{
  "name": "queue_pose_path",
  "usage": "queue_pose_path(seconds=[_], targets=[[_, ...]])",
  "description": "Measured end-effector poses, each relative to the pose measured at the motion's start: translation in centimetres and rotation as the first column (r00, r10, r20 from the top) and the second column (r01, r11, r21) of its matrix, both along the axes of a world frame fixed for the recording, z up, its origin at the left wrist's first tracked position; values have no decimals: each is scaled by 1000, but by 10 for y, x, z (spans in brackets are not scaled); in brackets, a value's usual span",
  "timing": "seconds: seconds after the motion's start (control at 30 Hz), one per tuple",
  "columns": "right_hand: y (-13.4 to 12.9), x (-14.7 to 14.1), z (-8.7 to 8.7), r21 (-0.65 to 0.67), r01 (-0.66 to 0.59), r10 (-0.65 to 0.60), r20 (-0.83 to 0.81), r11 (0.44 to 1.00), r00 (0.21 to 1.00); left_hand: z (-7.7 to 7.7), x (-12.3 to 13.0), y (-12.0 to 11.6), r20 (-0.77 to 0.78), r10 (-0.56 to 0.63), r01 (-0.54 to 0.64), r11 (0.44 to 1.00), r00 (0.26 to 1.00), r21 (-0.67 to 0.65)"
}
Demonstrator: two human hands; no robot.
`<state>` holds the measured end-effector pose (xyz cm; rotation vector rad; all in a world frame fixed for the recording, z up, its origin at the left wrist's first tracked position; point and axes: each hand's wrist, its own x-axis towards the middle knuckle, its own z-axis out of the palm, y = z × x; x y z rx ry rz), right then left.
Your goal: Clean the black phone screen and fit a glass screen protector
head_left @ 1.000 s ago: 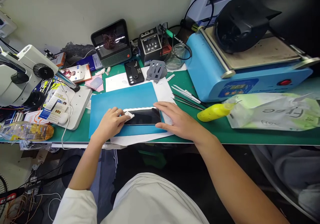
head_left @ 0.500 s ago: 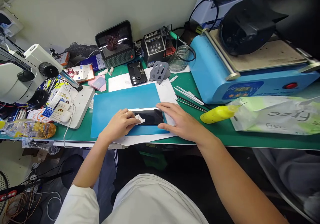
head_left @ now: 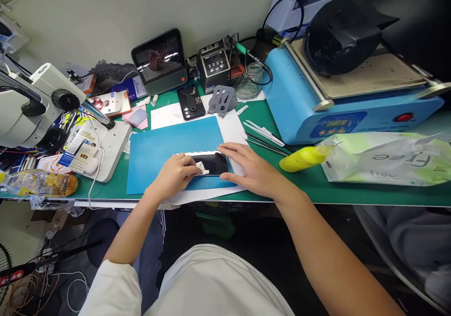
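Observation:
A phone (head_left: 215, 163) with a dark screen lies flat, face up, on a blue mat (head_left: 169, 139). My left hand (head_left: 179, 172) is closed on a folded white wipe (head_left: 202, 168), which is pressed against the screen. That hand covers the phone's left end. At the other end, my right hand (head_left: 252, 170) grips the phone, fingers along the far edge and thumb by the near edge. White paper (head_left: 207, 195) shows beneath the mat.
Tweezers (head_left: 266, 144), a yellow bottle (head_left: 305, 158) and a wipes pack (head_left: 384, 158) lie to the right, before a blue heating machine (head_left: 352, 118). A microscope (head_left: 52, 99) stands left. Behind are a black phone case (head_left: 190, 102), a grey stand (head_left: 221, 99) and a display (head_left: 160, 62).
My left hand has slid the wipe slightly to the right across the screen. My right hand keeps its place on the phone. The whole view has shifted a little.

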<state>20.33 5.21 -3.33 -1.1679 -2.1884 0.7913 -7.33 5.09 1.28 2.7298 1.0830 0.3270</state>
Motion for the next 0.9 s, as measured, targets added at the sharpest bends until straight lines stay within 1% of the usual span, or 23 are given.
queue_pose_path(seconds=[0.07, 0.2, 0.37, 0.5, 0.57, 0.67, 0.83, 0.9], targets=[[0, 0, 0, -2, -1, 1, 0, 1000, 1000, 2, -3, 2, -5, 13, -13, 1000, 1000, -7], [0, 0, 1, 6, -2, 2, 11, 1000, 1000, 4, -12, 4, -13, 82, -81, 997, 997, 18], [0, 0, 1, 4, 0, 0, 17, 1000, 1000, 3, -3, -2, 15, 47, -47, 999, 999, -11], [0, 0, 3, -6, 5, -5, 5, 1000, 1000, 3, 0, -3, 23, 114, -113, 993, 993, -18], [0, 0, 4, -10, 6, -5, 6, 1000, 1000, 2, 2, -2, 25, 129, -128, 992, 991, -16], [-1, -1, 4, -3, 2, -2, 1, 1000, 1000, 0, 11, -3, 35, 121, -121, 993, 992, -17], [0, -2, 4, 34, 1, 0, -31, 999, 1000, -6, 36, -9, 53, 132, -132, 991, 990, -10], [0, -2, 4, 42, 9, -7, -38, 999, 999, -6, 41, -9, 53, 142, -142, 990, 988, -8]])
